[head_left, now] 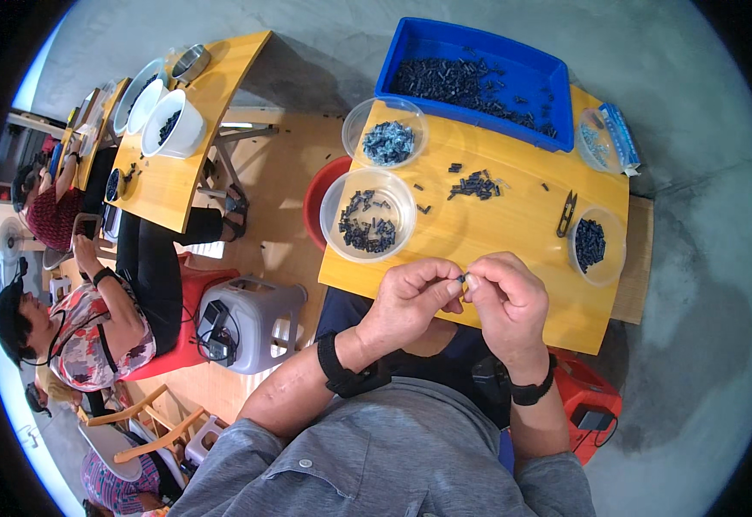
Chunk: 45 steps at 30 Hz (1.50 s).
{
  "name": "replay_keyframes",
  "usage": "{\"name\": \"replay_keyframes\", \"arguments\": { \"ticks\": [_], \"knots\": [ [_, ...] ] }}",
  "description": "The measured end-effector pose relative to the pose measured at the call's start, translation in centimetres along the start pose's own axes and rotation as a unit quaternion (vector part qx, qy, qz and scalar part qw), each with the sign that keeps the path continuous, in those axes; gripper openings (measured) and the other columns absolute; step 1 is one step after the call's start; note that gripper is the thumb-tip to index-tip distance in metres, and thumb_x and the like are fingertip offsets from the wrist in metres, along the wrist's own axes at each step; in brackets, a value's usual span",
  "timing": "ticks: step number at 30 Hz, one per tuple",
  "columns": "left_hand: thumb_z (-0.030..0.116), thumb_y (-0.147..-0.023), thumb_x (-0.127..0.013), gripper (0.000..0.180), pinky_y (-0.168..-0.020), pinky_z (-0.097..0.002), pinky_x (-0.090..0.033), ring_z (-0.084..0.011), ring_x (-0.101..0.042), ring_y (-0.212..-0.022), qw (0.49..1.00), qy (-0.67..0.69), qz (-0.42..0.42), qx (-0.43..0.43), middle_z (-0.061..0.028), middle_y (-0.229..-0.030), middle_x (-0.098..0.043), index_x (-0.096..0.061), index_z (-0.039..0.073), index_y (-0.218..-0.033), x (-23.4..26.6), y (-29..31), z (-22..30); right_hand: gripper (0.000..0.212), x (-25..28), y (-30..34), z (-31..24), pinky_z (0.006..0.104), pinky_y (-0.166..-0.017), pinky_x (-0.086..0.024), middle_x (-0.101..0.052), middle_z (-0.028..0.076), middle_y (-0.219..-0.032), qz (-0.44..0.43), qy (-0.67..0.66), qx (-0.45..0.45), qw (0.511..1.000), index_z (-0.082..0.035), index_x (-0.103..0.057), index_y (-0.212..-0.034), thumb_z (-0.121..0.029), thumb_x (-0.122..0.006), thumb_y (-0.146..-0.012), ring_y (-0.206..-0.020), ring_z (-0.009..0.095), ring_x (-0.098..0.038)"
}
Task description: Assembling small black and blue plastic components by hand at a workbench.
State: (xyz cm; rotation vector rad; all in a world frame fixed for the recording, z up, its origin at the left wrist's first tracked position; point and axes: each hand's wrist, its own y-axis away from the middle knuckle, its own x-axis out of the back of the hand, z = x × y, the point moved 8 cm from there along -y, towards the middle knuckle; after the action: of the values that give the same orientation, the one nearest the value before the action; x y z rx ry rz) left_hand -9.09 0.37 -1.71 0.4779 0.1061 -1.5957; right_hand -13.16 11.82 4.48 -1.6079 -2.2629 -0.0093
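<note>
Both my hands meet over the near edge of the yellow table point(445, 228). Thumb and fingertips of my left hand point(417, 293) pinch a small dark piece point(462, 278). From the other side my right hand point(509, 297) closes its thumb and forefinger on the same piece, mostly covering it. Just beyond my left hand stands a clear round tub point(324, 211) with small black parts inside. A loose pile of small black parts point(477, 185) lies on the table ahead. To the right, another clear tub point(619, 250) holds black parts, beside small black thread snips point(567, 214).
A blue tray point(561, 103) of black parts spans the table's far end. Near it are a tub of bluish pieces point(389, 143), a smaller tub point(596, 142) and a blue box point(621, 138). A red bucket point(316, 215) stands left; another person point(105, 332) sits further left.
</note>
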Motion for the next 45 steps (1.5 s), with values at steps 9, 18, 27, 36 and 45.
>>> {"name": "replay_keyframes", "arguments": {
  "ticks": [9,18,27,36,45],
  "knots": [
    [0.009,-0.093,-0.056,0.011,-0.062,-0.0199,-0.051,-0.006,-0.062,-0.072,1.0,-0.022,0.001,0.017,-0.0002,-0.079,-0.063,-0.062,0.001,-0.097,0.2,-0.6,-0.1,0.004,0.0,-0.4,0.8,0.029,-0.062,-0.048,-0.061,0.011,-0.076,-0.004,-0.005,-0.024,1.0,0.002,-0.062,-0.084,0.003,-0.062,-0.08,-0.069,0.021,-0.06],
    [0.008,-0.093,-0.056,0.011,-0.06,-0.0193,-0.051,-0.0052,-0.06,-0.07,0.999,-0.018,0.003,0.031,-0.0003,-0.078,-0.063,-0.063,0.0,-0.095,0.2,-1.1,-0.6,0.006,-0.4,-0.1,0.9,0.0303,-0.064,-0.048,-0.06,0.012,-0.08,0.02,0.034,0.03,0.999,0.002,-0.062,-0.086,0.005,-0.062,-0.08,-0.07,0.022,-0.06],
    [0.007,-0.091,-0.06,0.01,-0.061,-0.0189,-0.049,-0.0047,-0.058,-0.071,0.998,-0.054,-0.021,0.021,-0.0001,-0.076,-0.063,-0.064,-0.001,-0.091,0.0,-1.7,-0.3,0.005,0.0,0.7,2.5,0.0285,-0.065,-0.048,-0.058,0.01,-0.08,0.053,-0.01,-0.02,0.998,0.002,-0.061,-0.084,0.004,-0.062,-0.08,-0.071,0.02,-0.059],
    [0.007,-0.09,-0.06,0.009,-0.065,-0.0201,-0.051,-0.0054,-0.059,-0.072,0.997,-0.04,-0.008,0.063,-0.0007,-0.078,-0.063,-0.064,-0.001,-0.091,0.1,-1.7,-0.3,0.004,-0.3,0.0,2.5,0.0258,-0.064,-0.049,-0.059,0.009,-0.081,0.009,-0.051,-0.043,0.998,0.003,-0.062,-0.086,0.0,-0.06,-0.085,-0.071,0.016,-0.059],
    [0.003,-0.088,-0.059,0.005,-0.082,-0.0252,-0.046,-0.0108,-0.055,-0.098,0.998,-0.064,0.011,-0.028,-0.0065,-0.112,-0.058,-0.062,0.0,-0.091,0.5,-1.8,-0.3,0.03,-0.6,0.5,6.2,0.0222,-0.048,-0.047,-0.057,0.005,-0.071,0.001,-0.223,-0.263,0.939,0.001,-0.059,-0.081,-0.025,-0.052,-0.095,-0.055,0.01,-0.056]
  ]
}}
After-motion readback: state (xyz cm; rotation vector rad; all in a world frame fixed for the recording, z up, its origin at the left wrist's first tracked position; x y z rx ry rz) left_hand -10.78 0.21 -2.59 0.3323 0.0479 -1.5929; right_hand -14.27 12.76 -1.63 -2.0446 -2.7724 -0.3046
